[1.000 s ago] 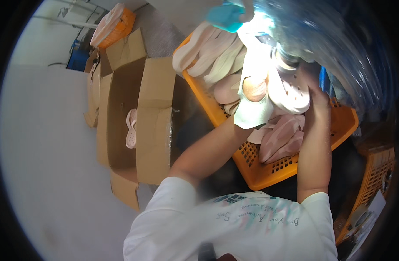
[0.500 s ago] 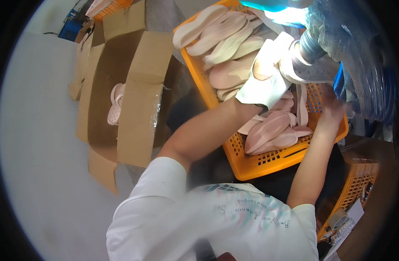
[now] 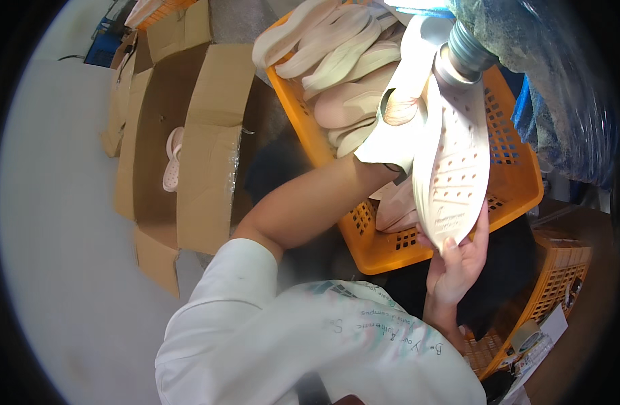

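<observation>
A pale pink foam shoe sole with rows of small holes is held up lengthwise over an orange basket. My right hand grips its near end, thumb on top and fingers beneath. Beside its far half is my left hand, in a white glove or wrap with bare skin showing through an opening. Glare hides the left fingers, so I cannot tell whether they hold the sole. A ribbed metal neck stands right above the sole's far end. More pale foam soles lie heaped in the basket.
To the left stands an open cardboard box with a pink holed shoe piece inside. Clear plastic wrapping hangs at the upper right. Another orange basket at the lower right has a tape roll by it.
My right hand has come back toward me from the basket's right side and now holds the sole's near end. The sole now stretches toward me below the metal neck.
</observation>
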The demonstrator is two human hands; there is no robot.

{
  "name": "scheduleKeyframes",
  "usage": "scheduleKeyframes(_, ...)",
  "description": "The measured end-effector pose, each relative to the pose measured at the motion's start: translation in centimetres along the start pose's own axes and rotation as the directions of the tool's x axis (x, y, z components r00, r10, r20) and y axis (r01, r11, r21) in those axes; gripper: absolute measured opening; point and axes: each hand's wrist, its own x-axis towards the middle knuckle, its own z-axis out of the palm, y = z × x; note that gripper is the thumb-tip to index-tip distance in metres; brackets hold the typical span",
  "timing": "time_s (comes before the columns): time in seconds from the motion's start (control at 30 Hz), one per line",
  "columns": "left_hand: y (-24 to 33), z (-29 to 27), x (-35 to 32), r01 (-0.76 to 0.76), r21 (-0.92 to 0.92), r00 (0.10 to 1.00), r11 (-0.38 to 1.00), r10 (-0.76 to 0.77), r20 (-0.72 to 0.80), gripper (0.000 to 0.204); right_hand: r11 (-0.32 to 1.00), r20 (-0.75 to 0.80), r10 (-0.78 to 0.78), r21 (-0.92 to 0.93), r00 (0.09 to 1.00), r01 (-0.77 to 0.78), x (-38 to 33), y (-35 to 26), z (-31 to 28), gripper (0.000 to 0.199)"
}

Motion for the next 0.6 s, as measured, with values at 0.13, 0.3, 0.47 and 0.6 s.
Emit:
scheduleKeyframes(0.13, 0.8, 0.1, 0.8, -0.045, 0.063, 0.999, 0.997, 0.046, -0.022, 0.018, 1.0, 0.084, -0.011, 0.003, 0.996, 0.011, 4.0, -1.8, 2.3, 0.08)
scheduleKeyframes(0.3, 1.3, -0.1, 3.8, -0.181, 0.183, 0.971, 0.966, 0.205, -0.122, 0.019, 0.998, 0.168, 0.018, 0.063, 0.986, -0.029, 8.7, -3.0, 3.2, 0.071)
scheduleKeyframes(0.47, 3.5, -0.9, 5.6, -0.268, 0.301, 0.916, 0.915, 0.339, -0.214, 0.019, 0.969, 0.266, 0.011, 0.235, 0.964, -0.076, 13.2, -2.1, 2.8, 0.053)
scheduleKeyframes(0.6, 5.2, -1.6, 6.7, -0.308, 0.369, 0.871, 0.877, 0.417, -0.262, 0.019, 0.964, 0.379, -0.046, 0.26, 0.924, -0.059, 15.7, -1.1, 3.2, 0.055)
